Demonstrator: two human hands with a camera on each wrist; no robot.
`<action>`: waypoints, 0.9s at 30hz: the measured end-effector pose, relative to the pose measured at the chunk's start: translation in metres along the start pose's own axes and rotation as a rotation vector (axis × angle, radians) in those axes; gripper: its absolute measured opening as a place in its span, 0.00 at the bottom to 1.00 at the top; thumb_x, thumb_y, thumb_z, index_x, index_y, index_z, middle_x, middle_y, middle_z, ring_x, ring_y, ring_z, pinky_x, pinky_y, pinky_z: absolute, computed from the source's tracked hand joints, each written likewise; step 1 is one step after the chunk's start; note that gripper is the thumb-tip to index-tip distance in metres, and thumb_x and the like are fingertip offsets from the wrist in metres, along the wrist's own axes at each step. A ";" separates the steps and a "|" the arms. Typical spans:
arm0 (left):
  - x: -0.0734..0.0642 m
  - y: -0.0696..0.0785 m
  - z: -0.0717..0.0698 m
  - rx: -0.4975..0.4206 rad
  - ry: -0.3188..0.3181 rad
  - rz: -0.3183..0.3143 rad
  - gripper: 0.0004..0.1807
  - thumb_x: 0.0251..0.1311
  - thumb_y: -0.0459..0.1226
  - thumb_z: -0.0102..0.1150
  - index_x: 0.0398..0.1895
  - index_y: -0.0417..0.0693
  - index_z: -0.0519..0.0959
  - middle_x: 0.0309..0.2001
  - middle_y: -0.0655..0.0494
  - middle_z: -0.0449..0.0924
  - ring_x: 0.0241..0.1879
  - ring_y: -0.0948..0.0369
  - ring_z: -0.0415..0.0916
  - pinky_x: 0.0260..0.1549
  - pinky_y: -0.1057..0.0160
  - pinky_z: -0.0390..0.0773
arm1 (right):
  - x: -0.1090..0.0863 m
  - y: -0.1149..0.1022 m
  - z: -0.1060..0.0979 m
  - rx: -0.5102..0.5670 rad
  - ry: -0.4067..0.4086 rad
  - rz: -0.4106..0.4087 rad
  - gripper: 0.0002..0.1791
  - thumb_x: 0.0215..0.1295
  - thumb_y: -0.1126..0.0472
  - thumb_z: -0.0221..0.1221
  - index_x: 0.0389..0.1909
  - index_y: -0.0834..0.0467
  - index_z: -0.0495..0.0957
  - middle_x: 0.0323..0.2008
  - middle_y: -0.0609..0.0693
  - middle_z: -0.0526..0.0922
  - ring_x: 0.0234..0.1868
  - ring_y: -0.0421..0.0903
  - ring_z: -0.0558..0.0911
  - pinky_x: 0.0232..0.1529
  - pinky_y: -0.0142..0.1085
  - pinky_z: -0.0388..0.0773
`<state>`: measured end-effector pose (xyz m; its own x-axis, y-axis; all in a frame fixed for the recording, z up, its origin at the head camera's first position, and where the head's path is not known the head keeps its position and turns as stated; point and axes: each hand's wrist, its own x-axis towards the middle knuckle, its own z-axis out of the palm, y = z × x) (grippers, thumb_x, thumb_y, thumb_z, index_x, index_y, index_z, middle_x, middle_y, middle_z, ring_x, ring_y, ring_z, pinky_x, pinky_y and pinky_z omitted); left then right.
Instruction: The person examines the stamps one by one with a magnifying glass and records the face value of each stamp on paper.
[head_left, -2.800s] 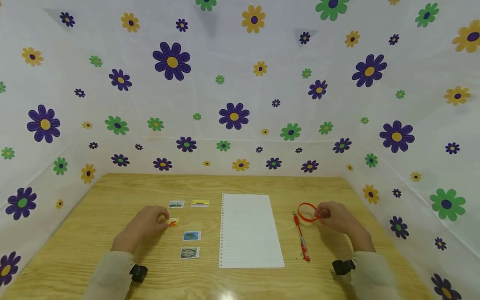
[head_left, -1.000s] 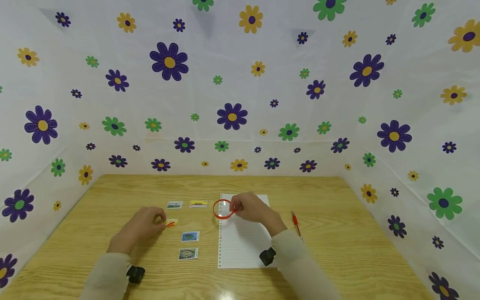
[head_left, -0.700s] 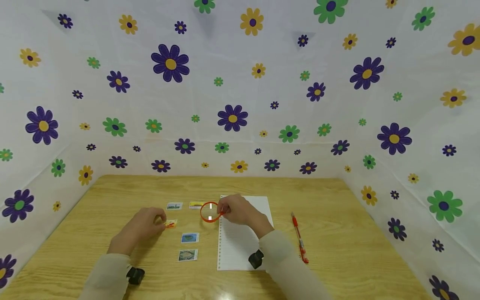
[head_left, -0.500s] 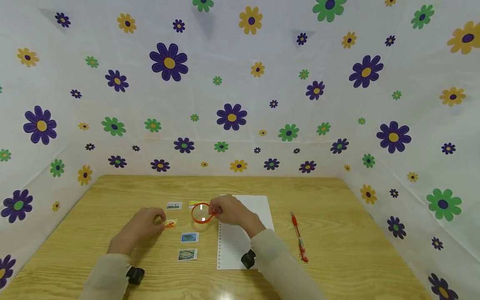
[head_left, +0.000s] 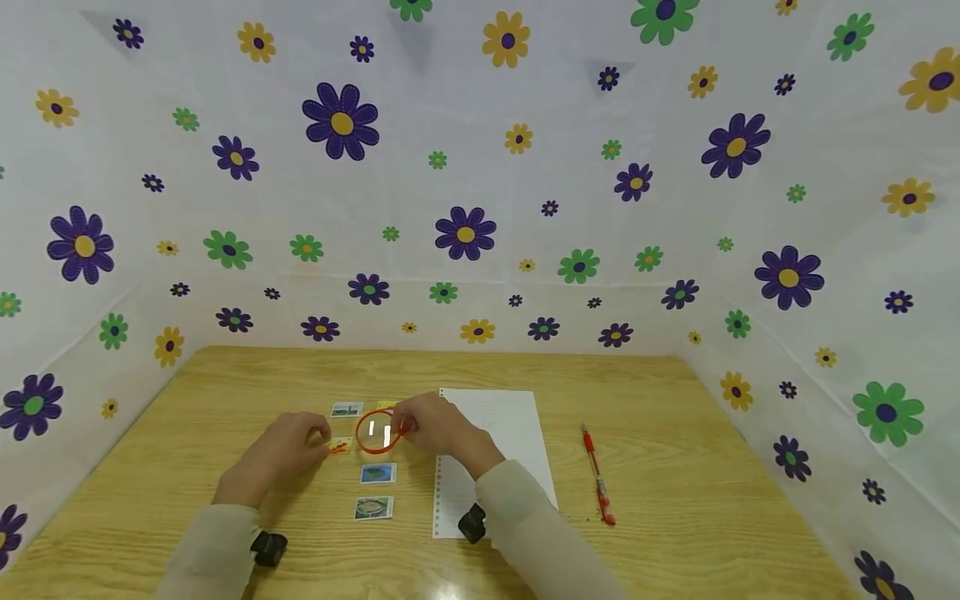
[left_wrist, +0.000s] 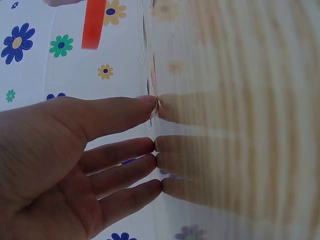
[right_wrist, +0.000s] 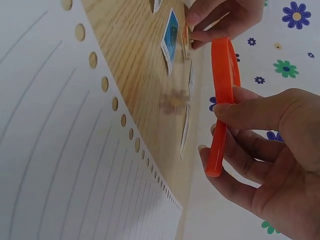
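My right hand (head_left: 433,423) pinches the red handle of a magnifying glass (head_left: 377,432), its round lens level with the stamps. In the right wrist view the thumb and fingers close on the flat red handle (right_wrist: 218,137). My left hand (head_left: 288,446) holds the left edge of a yellow-and-red postage stamp (head_left: 341,446) between thumb and index finger, on the table. In the left wrist view the thumb (left_wrist: 115,115) meets the stamp's edge, the index finger is hidden, and the other fingertips touch the tabletop. The lens stands just right of that stamp.
Around it lie a grey-green stamp (head_left: 347,409), a yellow stamp (head_left: 388,405) partly covered by the magnifying glass, a blue stamp (head_left: 378,473) and a stamp with an oval picture (head_left: 373,507). Lined paper (head_left: 510,421) lies under my right forearm. A red pen (head_left: 596,479) lies farther right.
My right hand has carried the magnifying glass leftward from beside the pen, across the paper, to the stamps. My left hand has stayed at the yellow-and-red stamp.
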<state>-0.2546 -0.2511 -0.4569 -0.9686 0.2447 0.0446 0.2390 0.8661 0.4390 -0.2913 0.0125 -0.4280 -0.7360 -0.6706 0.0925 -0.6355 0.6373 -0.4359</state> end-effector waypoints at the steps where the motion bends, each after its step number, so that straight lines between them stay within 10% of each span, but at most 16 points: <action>1: 0.000 0.000 0.000 0.000 0.002 0.000 0.04 0.58 0.30 0.67 0.33 0.46 0.82 0.41 0.48 0.86 0.41 0.53 0.77 0.49 0.44 0.80 | 0.001 -0.002 0.001 -0.012 0.003 -0.007 0.08 0.66 0.70 0.65 0.38 0.54 0.87 0.38 0.49 0.90 0.35 0.36 0.79 0.38 0.23 0.76; 27: 0.000 0.002 -0.002 0.006 0.008 0.013 0.04 0.60 0.32 0.70 0.33 0.47 0.83 0.43 0.46 0.87 0.45 0.49 0.81 0.53 0.39 0.80 | 0.015 -0.026 0.021 -0.069 -0.033 -0.038 0.06 0.66 0.67 0.66 0.38 0.52 0.87 0.38 0.46 0.90 0.34 0.34 0.82 0.34 0.21 0.76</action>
<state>-0.2538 -0.2500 -0.4543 -0.9659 0.2524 0.0577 0.2519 0.8653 0.4333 -0.2806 -0.0220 -0.4346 -0.7036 -0.7063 0.0782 -0.6784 0.6348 -0.3700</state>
